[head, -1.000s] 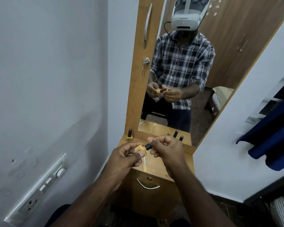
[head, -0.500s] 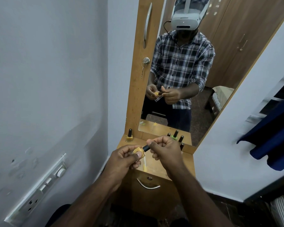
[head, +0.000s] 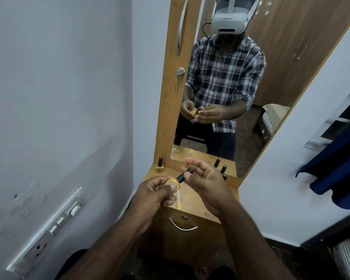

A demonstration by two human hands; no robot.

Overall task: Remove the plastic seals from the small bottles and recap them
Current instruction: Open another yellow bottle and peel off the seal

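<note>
My left hand (head: 156, 196) grips a small yellow nail-polish bottle (head: 173, 182) tilted to the right above the wooden dresser top (head: 194, 203). Its black cap (head: 182, 176) points up and right. My right hand (head: 206, 180) pinches that cap between thumb and fingers, with the other fingers spread above it. A second yellow bottle (head: 160, 166) with a black cap stands upright at the dresser's back left. Black caps of other bottles (head: 223, 172) show behind my right hand, partly hidden. A strip of clear plastic (head: 178, 201) lies on the dresser under the held bottle.
A tall mirror (head: 271, 81) in a wooden frame rises behind the dresser and reflects me. A drawer with a metal handle (head: 183, 226) sits below the top. A switch panel (head: 55, 227) is on the left wall. Dark blue cloth (head: 335, 170) hangs at right.
My right hand's fingers have opened out from a closed grip around the cap, so more of the black cap shows. The bottle stays in my left hand, tilted a little more.
</note>
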